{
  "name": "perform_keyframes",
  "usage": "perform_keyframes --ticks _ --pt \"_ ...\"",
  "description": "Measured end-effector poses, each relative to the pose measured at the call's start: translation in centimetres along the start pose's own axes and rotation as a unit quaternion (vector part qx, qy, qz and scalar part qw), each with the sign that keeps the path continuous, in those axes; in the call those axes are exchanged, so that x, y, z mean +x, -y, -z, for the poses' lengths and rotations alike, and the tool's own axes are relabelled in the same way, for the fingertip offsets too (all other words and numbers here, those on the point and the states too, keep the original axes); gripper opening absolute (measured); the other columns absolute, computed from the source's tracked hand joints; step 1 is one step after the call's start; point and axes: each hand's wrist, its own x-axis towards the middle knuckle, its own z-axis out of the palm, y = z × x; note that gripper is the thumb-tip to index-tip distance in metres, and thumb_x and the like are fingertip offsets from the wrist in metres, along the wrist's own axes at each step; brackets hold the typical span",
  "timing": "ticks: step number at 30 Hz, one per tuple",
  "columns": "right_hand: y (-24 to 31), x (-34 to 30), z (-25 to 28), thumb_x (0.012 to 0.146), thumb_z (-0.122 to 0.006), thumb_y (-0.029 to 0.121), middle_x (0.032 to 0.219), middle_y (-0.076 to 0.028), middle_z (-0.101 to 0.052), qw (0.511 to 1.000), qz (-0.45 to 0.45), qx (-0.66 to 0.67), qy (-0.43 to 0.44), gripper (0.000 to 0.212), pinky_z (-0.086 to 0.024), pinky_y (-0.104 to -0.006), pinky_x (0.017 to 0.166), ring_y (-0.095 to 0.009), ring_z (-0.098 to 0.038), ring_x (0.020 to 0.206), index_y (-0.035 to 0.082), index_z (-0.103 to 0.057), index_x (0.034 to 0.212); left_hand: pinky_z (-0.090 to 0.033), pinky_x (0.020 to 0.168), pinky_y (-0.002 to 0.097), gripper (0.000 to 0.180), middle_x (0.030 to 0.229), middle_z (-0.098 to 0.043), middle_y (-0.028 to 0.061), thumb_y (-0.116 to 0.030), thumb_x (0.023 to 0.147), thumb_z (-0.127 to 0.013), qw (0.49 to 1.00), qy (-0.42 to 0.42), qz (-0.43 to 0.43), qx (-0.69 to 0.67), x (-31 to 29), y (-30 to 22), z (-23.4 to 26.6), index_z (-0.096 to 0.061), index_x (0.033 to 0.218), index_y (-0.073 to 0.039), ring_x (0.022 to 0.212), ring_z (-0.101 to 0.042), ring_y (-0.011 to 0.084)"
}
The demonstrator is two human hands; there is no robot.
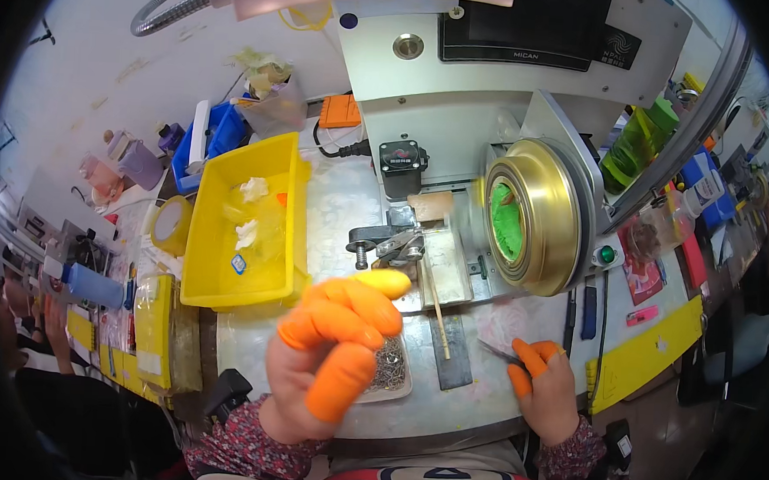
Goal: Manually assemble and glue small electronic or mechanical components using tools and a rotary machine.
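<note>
My left hand [331, 346] is raised in front of the bench, with orange covers on several fingertips and a yellow one on another. Its fingers are curled in; whatever they hold is hidden. Behind it, partly covered, is a tray [391, 368] of small metal parts. On the bench to the right rests my right hand [546, 383], also in orange finger covers, closed on slim pointed tweezers [502, 354]. Between the hands a thin wooden stick [438, 308] lies across a dark grey flat bar [456, 365]. A metal clamp fixture [393, 243] stands beyond.
A white machine [427, 86] with a dark screen stands at the back; its gold-coloured round drum [546, 218] has a green centre. At left is a yellow bin [243, 280] with white scraps. A green bottle [637, 145] and a yellow strip [648, 362] are at right.
</note>
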Motion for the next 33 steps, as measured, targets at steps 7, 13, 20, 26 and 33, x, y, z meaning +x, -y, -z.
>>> perform_keyframes --ticks 7,13,20,26,33 --pt "0.6 -0.8 -0.6 0.069 -0.059 0.0 0.088 -0.012 -0.052 0.995 0.031 0.09 -0.024 0.024 -0.043 -0.0356 0.07 -0.03 -0.051 0.08 0.003 -0.057 0.092 -0.034 0.09 0.0338 0.015 0.085 -0.051 0.0079 -0.013 0.087 -0.045 0.982 -0.122 0.065 -0.129 4.5 3.4 4.0 -0.051 0.088 0.0 0.084 -0.048 0.0183" --pt "0.8 -1.6 -1.6 0.071 -0.055 0.0 0.088 -0.013 -0.056 0.979 0.011 0.203 -0.01 0.021 -0.045 -0.0358 0.069 -0.031 -0.054 0.076 0.003 -0.054 0.092 -0.032 0.083 0.0271 0.013 0.082 -0.05 0.005 -0.013 0.087 -0.045 0.984 -0.115 0.116 -0.07 1.7 5.3 4.7 -0.05 0.083 -0.002 0.082 -0.045 0.0139" --pt "0.9 -1.3 -1.6 0.071 -0.057 0.004 0.082 -0.014 -0.057 0.978 -0.005 0.208 0.025 0.02 -0.044 -0.0369 0.063 -0.033 -0.054 0.071 0.003 -0.054 0.091 -0.034 0.081 0.027 0.013 0.082 -0.051 0.0056 -0.016 0.086 -0.046 0.985 -0.14 0.089 0.048 0.0 5.8 3.6 -0.05 0.092 -0.004 0.08 -0.046 0.0143" --pt "0.8 -1.2 -1.9 0.072 -0.058 0.006 0.079 -0.014 -0.057 0.98 0.015 0.197 0.01 0.018 -0.044 -0.0359 0.059 -0.032 -0.054 0.068 0.004 -0.054 0.09 -0.039 0.071 0.0225 0.021 0.071 -0.049 0.0033 -0.016 0.088 -0.045 0.963 -0.137 0.201 0.121 -0.9 4.3 4.4 -0.043 0.105 -0.004 0.066 -0.046 0.0098" --pt "0.9 -1.1 -1.9 0.071 -0.064 0.01 0.072 -0.009 -0.058 0.978 0.011 0.209 -0.001 0.02 -0.045 -0.0328 0.055 -0.026 -0.056 0.061 0.004 -0.055 0.088 -0.038 0.072 0.0189 0.024 0.095 -0.049 0.0035 -0.001 0.083 -0.051 0.891 -0.255 -0.019 0.375 0.8 -1.4 8.8 -0.048 0.107 -0.001 0.08 -0.047 0.0061"
